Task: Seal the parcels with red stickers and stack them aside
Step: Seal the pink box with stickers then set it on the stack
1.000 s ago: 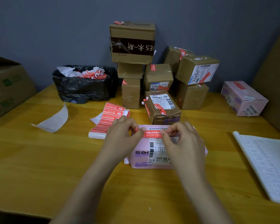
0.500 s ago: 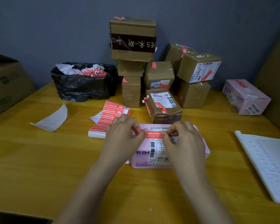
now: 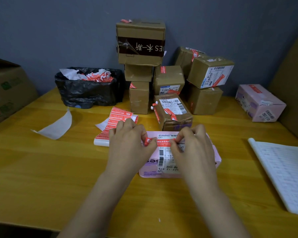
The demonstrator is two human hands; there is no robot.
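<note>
A flat pink parcel with a white shipping label lies on the yellow table in front of me. Over its far half a red sticker is stretched between my hands. My left hand pinches the sticker's left end, which curls up. My right hand pinches its right end and covers much of the parcel. A strip of red stickers on white backing lies just behind my left hand. Brown sealed parcels are stacked against the wall behind.
A black-lined bin holds peeled backing scraps at the back left. A loose backing strip lies left. A pink box sits at the right, a paper sheet pad nearer. Large cartons flank both sides.
The sticker's left end has curled up between my left fingers and my hands have drawn slightly closer over the parcel. The parcel has not moved.
</note>
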